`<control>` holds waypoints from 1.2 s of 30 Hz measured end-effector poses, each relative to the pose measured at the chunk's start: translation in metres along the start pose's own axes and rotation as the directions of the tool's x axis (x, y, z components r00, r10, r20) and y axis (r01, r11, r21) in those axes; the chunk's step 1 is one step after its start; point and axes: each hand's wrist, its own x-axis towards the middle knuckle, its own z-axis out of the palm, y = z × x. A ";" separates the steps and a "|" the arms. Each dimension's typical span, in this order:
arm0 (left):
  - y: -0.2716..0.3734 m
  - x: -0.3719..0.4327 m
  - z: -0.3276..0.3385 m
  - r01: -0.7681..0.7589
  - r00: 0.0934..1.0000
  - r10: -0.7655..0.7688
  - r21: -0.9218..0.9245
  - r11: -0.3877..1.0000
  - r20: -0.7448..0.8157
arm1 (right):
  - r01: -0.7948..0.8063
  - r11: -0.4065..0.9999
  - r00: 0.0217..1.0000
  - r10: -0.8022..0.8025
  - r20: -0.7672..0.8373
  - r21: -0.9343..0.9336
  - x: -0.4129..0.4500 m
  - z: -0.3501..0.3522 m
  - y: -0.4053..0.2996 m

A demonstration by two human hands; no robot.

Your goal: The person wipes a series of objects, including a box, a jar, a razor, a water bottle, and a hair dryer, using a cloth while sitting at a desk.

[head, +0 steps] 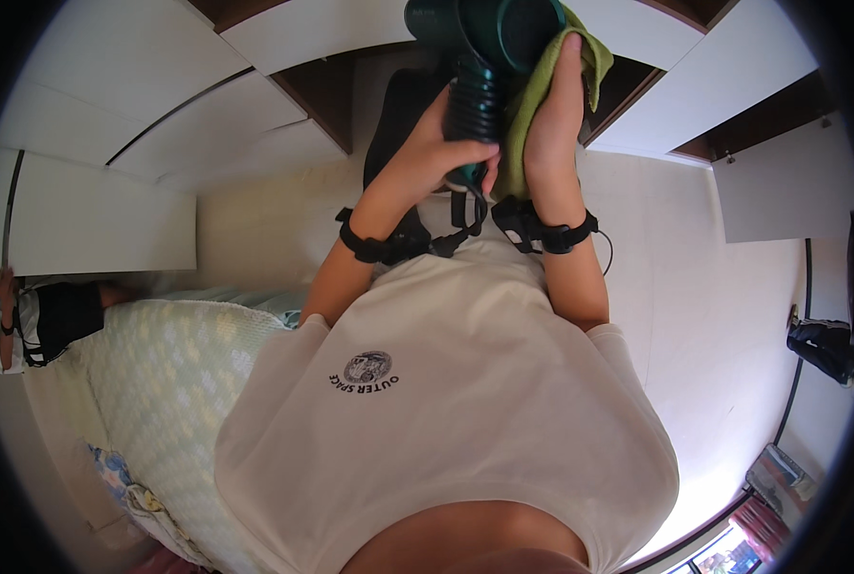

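Note:
My left hand (427,154) grips a dark green hair dryer (475,107) by its ribbed handle, with the fingers partly hidden behind it. From the handle's lower end a black cord runs down towards my wrist. In my right hand (557,129) is an olive-green cloth (520,147), which lies against one round end of the dryer's barrel. Part of the cloth drapes over beyond my fingertips. The top of the barrel is cut off by the picture's upper edge. Black straps with small devices sit on both my wrists.
White cabinet fronts (97,222) with brown open compartments (319,107) stand ahead and to the left. A cabinet door (785,179) hangs open at right. Beside me on the left is a bed with a patterned cover (175,373). Another person (68,319) is at the far left.

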 end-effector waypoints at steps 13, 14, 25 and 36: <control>0.012 0.013 -0.029 -0.149 0.930 0.335 0.989 -0.024 0.148 | 0.111 0.956 0.968 -0.042 0.247 -0.273 -0.008 -0.009 0.029; 0.016 0.011 -0.031 -0.225 0.905 0.356 0.972 -0.066 0.234 | 0.124 0.950 0.962 -0.043 0.271 -0.287 -0.006 -0.012 0.029; 0.024 0.031 0.002 -0.342 0.907 0.303 -0.092 0.935 -0.294 | 0.658 0.505 0.753 -0.444 0.486 -0.559 -0.016 0.005 0.033; 0.052 0.041 -0.027 -0.541 0.790 0.417 -0.192 0.819 -0.449 | 0.486 0.734 0.846 -0.260 0.465 -0.474 -0.022 0.009 0.035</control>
